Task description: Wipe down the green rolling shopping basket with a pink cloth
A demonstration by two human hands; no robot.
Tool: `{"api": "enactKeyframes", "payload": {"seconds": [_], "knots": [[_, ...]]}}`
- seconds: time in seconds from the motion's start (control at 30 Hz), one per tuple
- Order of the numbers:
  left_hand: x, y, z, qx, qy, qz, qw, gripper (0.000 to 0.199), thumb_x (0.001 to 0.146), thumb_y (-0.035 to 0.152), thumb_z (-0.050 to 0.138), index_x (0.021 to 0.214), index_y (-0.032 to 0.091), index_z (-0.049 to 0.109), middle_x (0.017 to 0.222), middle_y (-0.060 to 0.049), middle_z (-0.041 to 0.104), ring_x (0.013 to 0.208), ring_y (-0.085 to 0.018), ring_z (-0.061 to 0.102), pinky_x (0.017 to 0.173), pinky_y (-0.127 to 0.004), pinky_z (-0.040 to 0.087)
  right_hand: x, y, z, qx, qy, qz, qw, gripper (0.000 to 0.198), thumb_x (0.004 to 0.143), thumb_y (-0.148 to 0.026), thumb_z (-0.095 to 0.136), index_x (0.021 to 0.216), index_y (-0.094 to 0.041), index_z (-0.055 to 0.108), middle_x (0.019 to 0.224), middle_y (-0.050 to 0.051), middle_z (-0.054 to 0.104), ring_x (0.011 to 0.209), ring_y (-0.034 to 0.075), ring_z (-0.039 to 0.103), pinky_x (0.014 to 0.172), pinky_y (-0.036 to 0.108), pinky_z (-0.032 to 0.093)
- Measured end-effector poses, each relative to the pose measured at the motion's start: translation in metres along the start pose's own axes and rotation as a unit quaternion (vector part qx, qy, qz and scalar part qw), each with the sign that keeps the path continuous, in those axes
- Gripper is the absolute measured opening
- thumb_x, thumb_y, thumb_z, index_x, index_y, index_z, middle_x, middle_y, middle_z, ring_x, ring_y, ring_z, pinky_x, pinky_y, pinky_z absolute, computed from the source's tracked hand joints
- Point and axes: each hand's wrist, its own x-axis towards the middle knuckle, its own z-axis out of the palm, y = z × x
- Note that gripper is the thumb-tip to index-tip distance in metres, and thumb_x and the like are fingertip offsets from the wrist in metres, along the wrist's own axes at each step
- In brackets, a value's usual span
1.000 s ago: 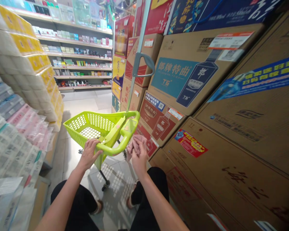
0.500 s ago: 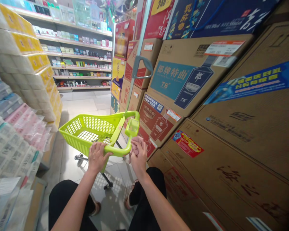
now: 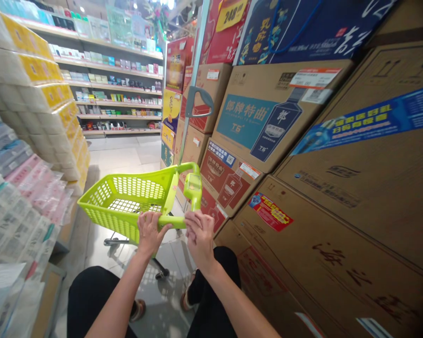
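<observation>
A small lime-green shopping cart (image 3: 118, 220) with a slatted plastic basket stands before me, turned toward the left. Its basket holds nothing that I can see. My left hand (image 3: 150, 230) is wrapped round the near end of the cart's green handle (image 3: 174, 222), close to the basket wall. At the handle's right-hand corner, my right hand (image 3: 200, 234) is closed on the bar. Something pinkish shows beneath its fingers, but I cannot make out whether it is a separate thing. A handle panel (image 3: 192, 185) lies just beyond the right hand.
Stacked cardboard cartons (image 3: 254, 112) rise close on my right. Packs of tissue paper (image 3: 31, 94) and plastic-wrapped goods (image 3: 24, 206) line the left. A grey pole with a loop grip (image 3: 199, 101) stands behind the cart. Tiled floor (image 3: 127, 150) leads to stocked shelves (image 3: 120, 87).
The cart has swung slightly, its basket front shifting left and down in view. My right hand has moved up onto the handle corner; my left hand has shifted a little right.
</observation>
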Motion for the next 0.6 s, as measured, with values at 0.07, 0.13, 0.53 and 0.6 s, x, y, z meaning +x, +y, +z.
{"api": "enactKeyframes", "payload": {"seconds": [0.07, 0.13, 0.53, 0.6], "knots": [[0.003, -0.007, -0.003, -0.039, -0.009, -0.022, 0.999, 0.039, 0.094, 0.057, 0.045, 0.104, 0.025, 0.064, 0.104, -0.007, 0.062, 0.111, -0.029, 0.049, 0.113, -0.056, 0.030, 0.002, 0.001, -0.001, 0.010, -0.019, -0.019, 1.000, 0.044, 0.082, -0.001, 0.046, 0.102, -0.024, 0.077, 0.116, 0.008, 0.066, 0.112, 0.025, 0.048, 0.097, 0.043, 0.047], [0.008, -0.014, -0.007, -0.072, -0.022, -0.040, 0.996, 0.044, 0.096, 0.060, 0.037, 0.095, 0.025, 0.064, 0.096, -0.005, 0.061, 0.103, -0.026, 0.050, 0.112, -0.056, 0.030, 0.008, 0.004, -0.002, -0.002, -0.015, 0.001, 1.000, 0.044, 0.080, -0.001, 0.046, 0.102, -0.023, 0.077, 0.117, 0.008, 0.066, 0.111, 0.026, 0.048, 0.097, 0.045, 0.046], [0.020, -0.042, -0.043, -0.143, -0.006, -0.097, 0.985, 0.064, 0.099, 0.062, 0.011, 0.072, 0.025, 0.056, 0.080, -0.004, 0.059, 0.093, -0.023, 0.055, 0.114, -0.056, 0.032, 0.051, -0.035, 0.012, -0.113, -0.189, -0.107, 0.969, 0.030, 0.084, -0.003, 0.055, 0.100, -0.022, 0.072, 0.092, 0.009, 0.067, 0.090, 0.025, 0.047, 0.082, 0.040, 0.043], [0.011, -0.036, -0.049, -0.133, -0.018, -0.059, 0.989, 0.060, 0.098, 0.062, 0.016, 0.083, 0.024, 0.060, 0.091, -0.007, 0.064, 0.099, -0.025, 0.057, 0.112, -0.060, 0.034, 0.054, -0.047, 0.019, -0.100, -0.215, -0.114, 0.965, 0.026, 0.081, -0.002, 0.056, 0.092, -0.023, 0.068, 0.085, 0.007, 0.064, 0.088, 0.024, 0.048, 0.081, 0.038, 0.043]]}}
